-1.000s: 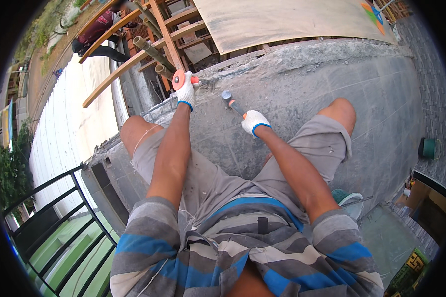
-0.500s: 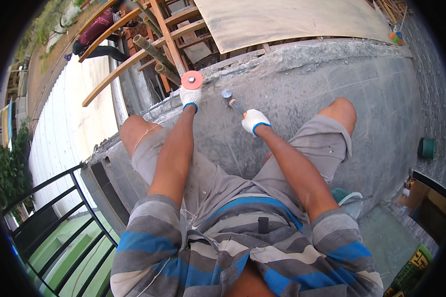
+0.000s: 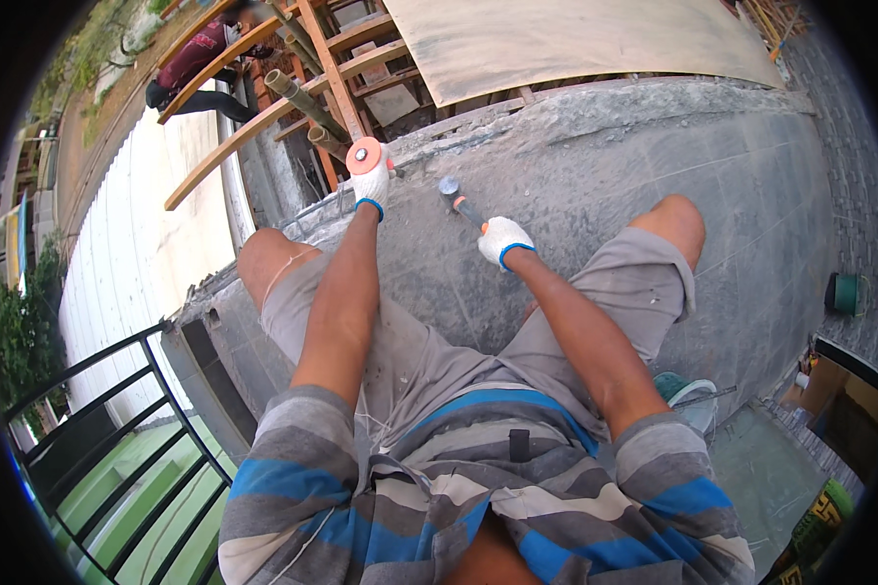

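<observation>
My left hand (image 3: pixel 369 183), in a white knit glove with a blue cuff, is closed round a chisel. The chisel's round orange hand guard (image 3: pixel 359 162) and its metal striking end show above the fist; its tip is hidden. A hammer (image 3: pixel 469 212) with an orange-and-dark handle is in my gloved right hand (image 3: pixel 504 240), fingers wrapped round it. The hammer's metal head is to the right of the chisel, apart from it, over the grey concrete slab (image 3: pixel 595 175). My left fist is at the slab's broken, rough edge.
A timber frame (image 3: pixel 337 73) with bamboo poles (image 3: pixel 298 97) stands beyond the edge, under a pale board (image 3: pixel 576 44). Another person (image 3: pixel 200 68) bends at the far left. A black railing (image 3: pixel 117 458) is near left, a bucket (image 3: pixel 693 400) near right, a green container (image 3: pixel 844 292) farther right.
My left hand and the chisel have shifted slightly left and tilted, the guard turning left. The right hand and hammer have barely moved.
</observation>
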A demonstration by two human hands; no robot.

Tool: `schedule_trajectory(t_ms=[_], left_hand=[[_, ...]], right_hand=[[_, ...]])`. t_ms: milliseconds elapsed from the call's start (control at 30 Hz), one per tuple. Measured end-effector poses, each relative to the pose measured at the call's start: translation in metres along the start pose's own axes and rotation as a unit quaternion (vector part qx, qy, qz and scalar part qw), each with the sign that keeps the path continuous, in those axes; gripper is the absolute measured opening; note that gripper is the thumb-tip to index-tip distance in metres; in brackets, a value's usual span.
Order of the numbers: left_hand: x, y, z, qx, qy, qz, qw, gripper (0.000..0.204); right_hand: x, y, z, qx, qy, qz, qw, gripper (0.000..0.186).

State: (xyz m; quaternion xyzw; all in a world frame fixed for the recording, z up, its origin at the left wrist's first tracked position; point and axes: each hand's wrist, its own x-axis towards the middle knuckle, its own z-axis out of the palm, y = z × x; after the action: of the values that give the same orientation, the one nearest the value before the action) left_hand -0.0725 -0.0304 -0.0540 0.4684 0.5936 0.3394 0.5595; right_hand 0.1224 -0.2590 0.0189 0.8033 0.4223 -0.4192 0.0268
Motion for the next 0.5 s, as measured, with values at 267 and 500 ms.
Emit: schedule_trajectory(t_ms=[267, 500], left_hand=[[-0.005, 0.006, 0.01, 0.018, -0.056, 0.027, 0.998, 0.027], [0.008, -0.013, 0.004, 0.078, 0.001, 0.057, 0.995, 0.024]], right_hand=[[-0.005, -0.004, -0.008, 0.004, -0.031, 0.017, 0.999, 0.035], [-0.002, -0.003, -0.006, -0.017, -0.024, -0.001, 1.0, 0.035]])
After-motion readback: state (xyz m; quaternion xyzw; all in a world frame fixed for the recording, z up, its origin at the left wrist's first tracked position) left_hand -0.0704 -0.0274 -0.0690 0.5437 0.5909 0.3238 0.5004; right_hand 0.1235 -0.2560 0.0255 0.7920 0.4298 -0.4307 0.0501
